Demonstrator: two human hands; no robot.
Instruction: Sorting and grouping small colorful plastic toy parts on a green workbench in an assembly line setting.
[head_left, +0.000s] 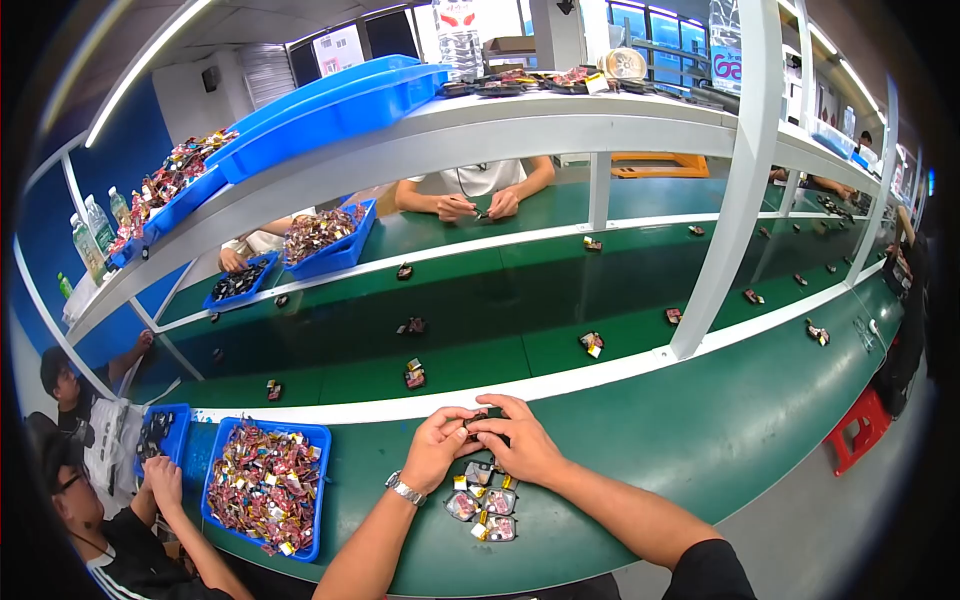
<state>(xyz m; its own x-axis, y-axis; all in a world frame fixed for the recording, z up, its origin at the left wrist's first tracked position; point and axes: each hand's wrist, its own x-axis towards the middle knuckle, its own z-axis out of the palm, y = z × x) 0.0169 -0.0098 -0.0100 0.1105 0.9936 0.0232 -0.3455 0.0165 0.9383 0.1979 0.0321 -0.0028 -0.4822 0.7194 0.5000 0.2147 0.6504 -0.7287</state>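
Observation:
Over the green bench (620,455), my left hand (442,445) and my right hand (518,443) meet with fingers closed around a small black plastic part (487,422). My fingers cover much of it, so its details are hidden. Just below my hands lies a group of several small assemblies (500,527), dark or clear cases with reddish boards and yellow-and-white pieces. A blue tray (326,480) to the left of my left forearm holds a heap of small reddish circuit pieces (265,490) with wires and white tabs.
Beyond a white rail (560,386), a green conveyor (500,340) carries scattered assemblies. A white post (735,200) supports the shelf overhead, which bears blue trays (330,120). A co-worker's hands (160,480) are at the left, beside a tray of black parts (157,430). A red stool (860,432) stands at right.

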